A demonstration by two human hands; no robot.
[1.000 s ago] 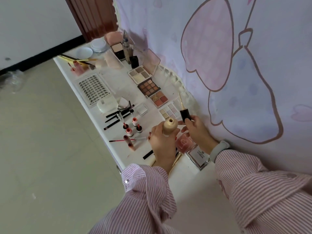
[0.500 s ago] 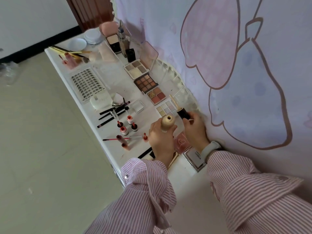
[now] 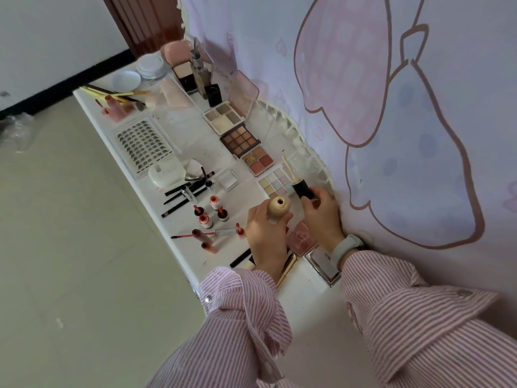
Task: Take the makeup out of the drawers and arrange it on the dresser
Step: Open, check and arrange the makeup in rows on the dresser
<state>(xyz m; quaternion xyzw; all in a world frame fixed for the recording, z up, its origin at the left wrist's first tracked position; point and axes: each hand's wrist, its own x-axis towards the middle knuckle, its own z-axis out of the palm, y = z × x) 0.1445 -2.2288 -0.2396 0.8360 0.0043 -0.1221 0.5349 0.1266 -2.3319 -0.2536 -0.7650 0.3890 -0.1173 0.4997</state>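
White dresser [image 3: 321, 345] against cartoon-print wall hanging [image 3: 363, 79], beige floor [image 3: 70, 261], brown door [image 3: 145, 21]

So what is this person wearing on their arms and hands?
Both arms are in loose long sleeves with thin pink and white stripes. The left sleeve has a silver snap at its cuff, and the right sleeve a button on its wide cuff. A pale grey wristband sits on the right wrist. Both hands are bare, with no gloves.

No text in this view can be read with certainty. A short dark printed mark stands on the clear-framed compact [image 3: 321, 263] beside the watch strap, too small to make out, and the pink compact [image 3: 302, 238] bears only a heart outline.
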